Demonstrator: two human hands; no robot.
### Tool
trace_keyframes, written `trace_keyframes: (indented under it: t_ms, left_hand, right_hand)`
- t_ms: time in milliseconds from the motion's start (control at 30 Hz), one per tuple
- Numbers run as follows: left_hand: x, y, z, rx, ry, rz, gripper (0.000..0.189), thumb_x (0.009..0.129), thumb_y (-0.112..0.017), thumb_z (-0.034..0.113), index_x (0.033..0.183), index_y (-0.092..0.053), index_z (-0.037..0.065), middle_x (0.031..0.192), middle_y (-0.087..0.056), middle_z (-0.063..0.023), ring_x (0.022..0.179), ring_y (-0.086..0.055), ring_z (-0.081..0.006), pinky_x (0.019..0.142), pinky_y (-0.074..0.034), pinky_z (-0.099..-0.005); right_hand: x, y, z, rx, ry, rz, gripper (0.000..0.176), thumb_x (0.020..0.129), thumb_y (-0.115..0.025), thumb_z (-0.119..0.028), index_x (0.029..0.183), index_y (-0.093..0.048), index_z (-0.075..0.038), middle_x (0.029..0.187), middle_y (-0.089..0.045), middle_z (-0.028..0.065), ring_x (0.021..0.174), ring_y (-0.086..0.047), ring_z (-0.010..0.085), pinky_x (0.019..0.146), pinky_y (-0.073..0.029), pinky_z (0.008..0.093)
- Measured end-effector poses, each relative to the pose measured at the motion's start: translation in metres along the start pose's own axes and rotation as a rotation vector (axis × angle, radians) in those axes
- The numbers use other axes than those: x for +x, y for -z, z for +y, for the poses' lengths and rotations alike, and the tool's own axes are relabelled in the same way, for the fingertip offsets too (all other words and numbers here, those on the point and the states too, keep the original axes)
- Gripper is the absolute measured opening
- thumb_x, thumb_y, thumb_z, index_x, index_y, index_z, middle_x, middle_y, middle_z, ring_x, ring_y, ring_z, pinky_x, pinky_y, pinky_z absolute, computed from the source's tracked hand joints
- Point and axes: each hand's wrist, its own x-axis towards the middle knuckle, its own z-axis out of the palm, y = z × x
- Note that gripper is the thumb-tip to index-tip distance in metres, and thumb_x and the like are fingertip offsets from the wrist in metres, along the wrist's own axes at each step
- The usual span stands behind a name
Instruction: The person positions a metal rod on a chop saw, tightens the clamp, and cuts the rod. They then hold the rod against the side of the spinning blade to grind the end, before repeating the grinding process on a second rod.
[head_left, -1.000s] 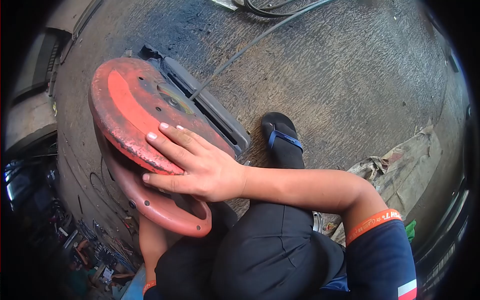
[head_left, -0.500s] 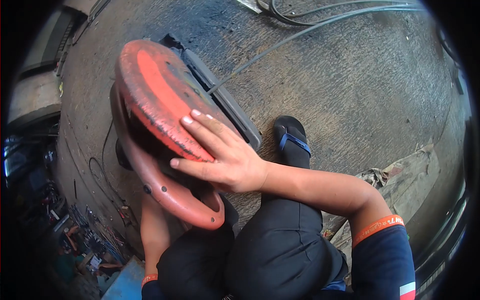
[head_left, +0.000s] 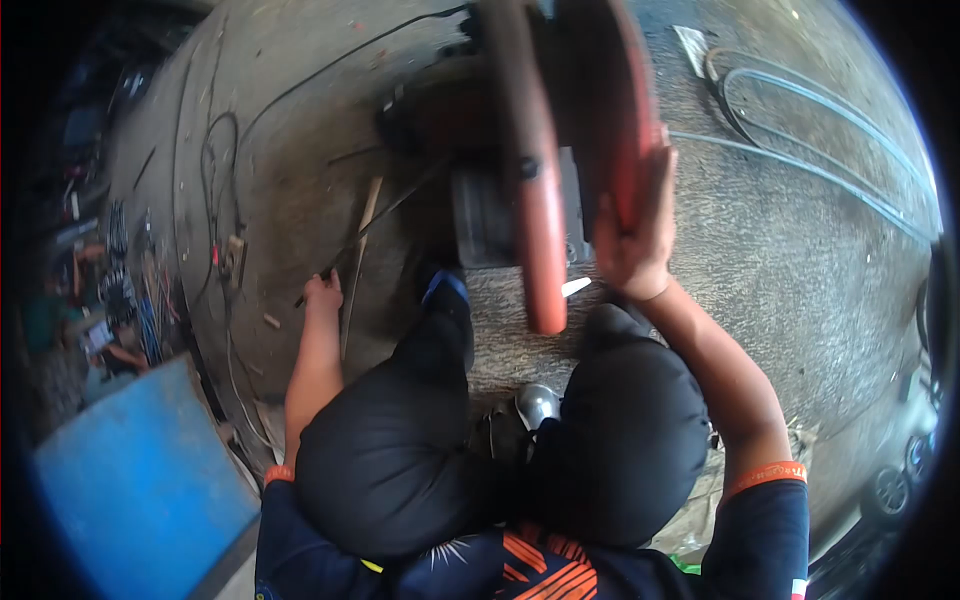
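In front of me stands a cut-off saw with a worn red blade guard (head_left: 632, 110) and a red handle (head_left: 541, 235), both blurred. My right hand (head_left: 640, 235) lies against the guard's right side, its fingers stretched out along it. On the left, near the floor, my left hand (head_left: 322, 290) is closed around a thin dark rod (head_left: 385, 215) that slants up toward the saw. The saw's grey base (head_left: 485, 215) shows partly behind the handle. A flat wooden strip (head_left: 367, 230) lies beside the rod.
Long thin rods (head_left: 800, 165) and a looped cable run across the floor at right. A black cord (head_left: 300, 80) snakes over the floor at left. A blue panel (head_left: 150, 470) stands at lower left, with tools scattered (head_left: 155, 285) beyond it.
My view has swung left, so the saw now appears farther up and right. My right hand is still against the guard. My left hand, hidden behind the saw before, is now visible.
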Motion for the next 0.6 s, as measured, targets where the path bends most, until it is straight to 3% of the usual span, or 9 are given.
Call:
trace_keyframes:
  t_ms: [133,267,333,400,467,500,533,567,600]
  left_hand:
    - [-0.04,0.037,-0.016,-0.104,-0.011,-0.053,0.044,0.103,-0.028,0.029,0.126,-0.045,-0.003,0.129,-0.052,-0.0122,0.117,-0.052,-0.0199,0.091,-0.054,-0.0329]
    - [-0.009,0.055,-0.032,-0.19,0.077,0.058,0.043,0.102,-0.029,0.028,0.126,-0.047,-0.002,0.126,-0.054,-0.0107,0.115,-0.052,-0.0177,0.085,-0.057,-0.0294]
    - [0.023,0.07,-0.045,0.183,-0.008,-0.071,0.04,0.101,-0.034,0.026,0.123,-0.048,-0.004,0.117,-0.057,-0.014,0.105,-0.058,-0.0214,0.079,-0.059,-0.0312]
    - [0.03,0.069,-0.047,0.363,-0.05,-0.153,0.039,0.101,-0.036,0.025,0.121,-0.049,-0.005,0.112,-0.058,-0.0156,0.1,-0.06,-0.0233,0.076,-0.06,-0.0321]
    - [-0.057,0.039,-0.011,0.094,0.411,-0.221,0.032,0.099,-0.04,0.021,0.106,-0.053,-0.008,0.098,-0.062,-0.0194,0.088,-0.064,-0.0265,0.071,-0.06,-0.0343]
    - [-0.074,0.026,0.0,0.208,0.4,-0.304,0.029,0.098,-0.04,0.019,0.098,-0.053,-0.007,0.091,-0.063,-0.0189,0.083,-0.065,-0.027,0.07,-0.059,-0.035]
    - [-0.09,0.01,0.011,0.321,0.386,-0.385,0.027,0.097,-0.041,0.017,0.089,-0.054,-0.005,0.084,-0.063,-0.0184,0.078,-0.065,-0.0276,0.069,-0.059,-0.0357]
    - [-0.12,-0.01,0.025,0.485,0.238,-0.456,0.026,0.096,-0.041,0.019,0.084,-0.054,0.0,0.079,-0.064,-0.0157,0.072,-0.066,-0.027,0.066,-0.058,-0.0366]
    - [-0.139,-0.028,0.043,0.532,0.228,-0.553,0.026,0.097,-0.044,0.023,0.089,-0.055,0.002,0.079,-0.065,-0.0135,0.073,-0.066,-0.0256,0.064,-0.056,-0.037]
  right_hand:
    - [0.002,0.005,-0.005,-0.076,0.024,-0.111,0.072,0.078,-0.054,0.003,0.14,-0.02,0.013,0.141,-0.029,0.0346,0.131,-0.032,0.0489,0.109,-0.028,0.0478]
    - [0.011,0.023,-0.006,-0.098,0.057,-0.337,0.076,0.084,-0.053,-0.002,0.142,-0.007,0.013,0.146,-0.016,0.0343,0.137,-0.021,0.047,0.113,-0.02,0.0473]
    - [0.02,0.038,-0.011,-0.134,0.036,-0.576,0.086,0.087,-0.055,-0.004,0.142,0.01,0.01,0.149,-0.007,0.0342,0.139,-0.016,0.0447,0.113,-0.02,0.0431]
    - [0.03,0.049,-0.019,-0.115,0.005,-0.681,0.089,0.087,-0.055,-0.005,0.142,0.014,0.009,0.149,-0.006,0.0343,0.14,-0.013,0.0434,0.113,-0.02,0.0413]
    - [0.038,0.06,-0.015,-0.092,-0.062,-0.881,0.099,0.086,-0.059,-0.008,0.139,0.024,0.007,0.149,0.004,0.0353,0.141,-0.009,0.0422,0.112,-0.022,0.0379]
    - [0.049,0.062,-0.02,-0.108,-0.053,-0.88,0.099,0.086,-0.059,-0.008,0.139,0.024,0.007,0.149,0.004,0.0353,0.141,-0.009,0.0422,0.112,-0.022,0.0379]
    - [0.059,0.061,-0.029,-0.209,-0.214,-1.051,0.104,0.084,-0.061,-0.009,0.137,0.027,0.006,0.147,0.012,0.0353,0.14,-0.012,0.0428,0.112,-0.024,0.0372]
    - [0.065,0.063,-0.036,-0.311,-0.385,-1.214,0.11,0.083,-0.064,-0.01,0.136,0.031,0.004,0.146,0.02,0.0353,0.14,-0.014,0.0435,0.112,-0.025,0.0364]
    - [0.06,0.074,-0.032,-0.323,-0.385,-1.212,0.11,0.083,-0.064,-0.01,0.136,0.031,0.004,0.146,0.02,0.0353,0.14,-0.014,0.0435,0.112,-0.025,0.0364]
